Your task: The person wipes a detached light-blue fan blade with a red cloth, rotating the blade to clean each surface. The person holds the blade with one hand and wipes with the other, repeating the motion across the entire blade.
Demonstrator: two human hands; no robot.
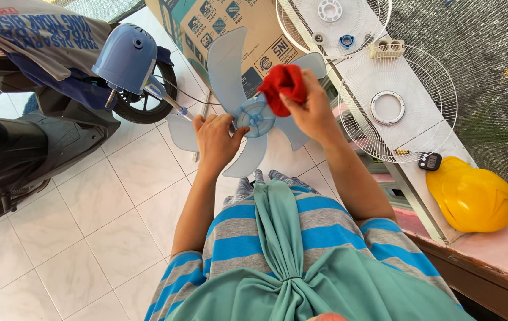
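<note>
Left hand [215, 138] grips the pale blue fan blade [248, 113] by one vane, steadying it in the air above the tiled floor [87, 238], while the right hand [308, 107] pinches a red cloth [284, 86] against its hub.

Person wears blue-and-grey striped top [301, 238] with teal cloth [284, 249] tied down front, arms bare.

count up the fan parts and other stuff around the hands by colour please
Light blue: 2 – fan blade, fan motor housing
White: 2 – upper wire grille, lower wire grille
Red: 1 – cloth, in the right hand; the left hand holds the blade
Yellow: 1 – hard hat
Total: 6
</note>
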